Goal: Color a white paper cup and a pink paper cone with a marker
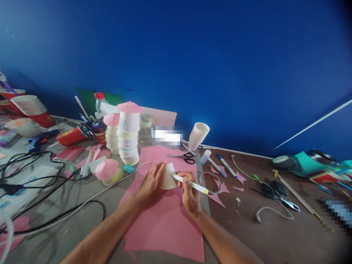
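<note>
My right hand [191, 190] is closed around a white marker with a yellow end [200, 188]. The marker's tip touches a small off-white paper cup [169, 178], which appears to lie on its side. From the left, my left hand [154, 179] grips this cup, its fingers close together along the near side. Both hands are over a large pink paper sheet [165, 227]. Just beyond them on the sheet lie scissors with dark handles [188, 157]. A blue eraser-like block [129, 168] sits left of my left hand.
Stacked-cup towers with pink paper cones [128, 135] stand at the back left, near a glass jar [146, 128]. A white cup [198, 135] stands by the blue wall. Right of the sheet are a glue stick [205, 157], blue markers [227, 165] and pink scraps. Cables [82, 201] cross the left side.
</note>
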{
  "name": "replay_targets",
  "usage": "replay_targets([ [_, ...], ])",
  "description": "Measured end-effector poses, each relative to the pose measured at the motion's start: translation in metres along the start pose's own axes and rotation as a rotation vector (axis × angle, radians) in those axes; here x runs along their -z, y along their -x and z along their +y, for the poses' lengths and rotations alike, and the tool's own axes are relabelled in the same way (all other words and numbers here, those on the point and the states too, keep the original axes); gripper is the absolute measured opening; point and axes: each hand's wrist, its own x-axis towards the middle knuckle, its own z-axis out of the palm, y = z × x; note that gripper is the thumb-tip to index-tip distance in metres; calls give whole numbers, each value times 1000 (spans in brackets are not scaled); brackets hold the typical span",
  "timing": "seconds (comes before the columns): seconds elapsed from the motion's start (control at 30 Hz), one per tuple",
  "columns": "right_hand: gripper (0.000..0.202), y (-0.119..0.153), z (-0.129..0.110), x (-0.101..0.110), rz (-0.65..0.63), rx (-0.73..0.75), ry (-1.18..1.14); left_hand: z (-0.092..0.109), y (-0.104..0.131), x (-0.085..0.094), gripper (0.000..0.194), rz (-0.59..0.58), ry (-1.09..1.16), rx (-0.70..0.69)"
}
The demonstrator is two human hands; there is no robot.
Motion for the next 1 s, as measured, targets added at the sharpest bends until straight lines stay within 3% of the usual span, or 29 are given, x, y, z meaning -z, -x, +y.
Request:
replay_targets([
  [0.27, 30, 2, 7, -1, -21, 6, 18, 2, -1, 1, 76, 17, -26, 4],
  [0.63, 27, -2, -3, 0, -62, 82, 29, 0, -1, 1, 76, 12, -5, 5],
  [0.83, 31, -3, 1, -1, 13, 14, -23, 1, -1, 1, 82, 0, -5, 4],
  [1.0, 29, -1, 0, -1, -29, 15, -54, 2, -2, 3, 79, 13, 19, 3],
])
